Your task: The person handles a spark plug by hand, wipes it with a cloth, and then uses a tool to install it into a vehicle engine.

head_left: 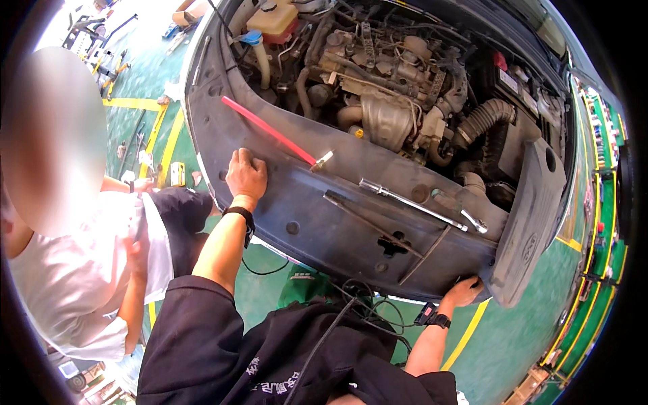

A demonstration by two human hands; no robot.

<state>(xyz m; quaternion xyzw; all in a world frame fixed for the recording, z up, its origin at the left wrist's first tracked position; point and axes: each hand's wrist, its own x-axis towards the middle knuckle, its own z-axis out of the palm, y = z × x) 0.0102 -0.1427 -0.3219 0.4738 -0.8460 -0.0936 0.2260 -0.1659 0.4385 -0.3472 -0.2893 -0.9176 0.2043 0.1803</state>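
My left hand (246, 177) rests on the black plastic front panel (287, 206) of a car with its hood up, fingers bent and slightly apart, just below a red bar (263, 127) with a metal fitting at one end. At the panel's lower right edge, my right hand (462, 291) has its fingers curled round something dark that I cannot make out, beside a loose black cover (523, 226). Between my hands lie a chrome extension bar (412, 206), a ratchet (476, 223) and two thin dark rods (354, 217). Behind them is the exposed engine (378, 74).
A co-worker (88, 256) in white is close at my left. Tools (179, 174) and taped lines lie on the green floor at left. Green and yellow rail racks (597, 229) run along the right. Black cables (378, 310) hang below the bumper at my front.
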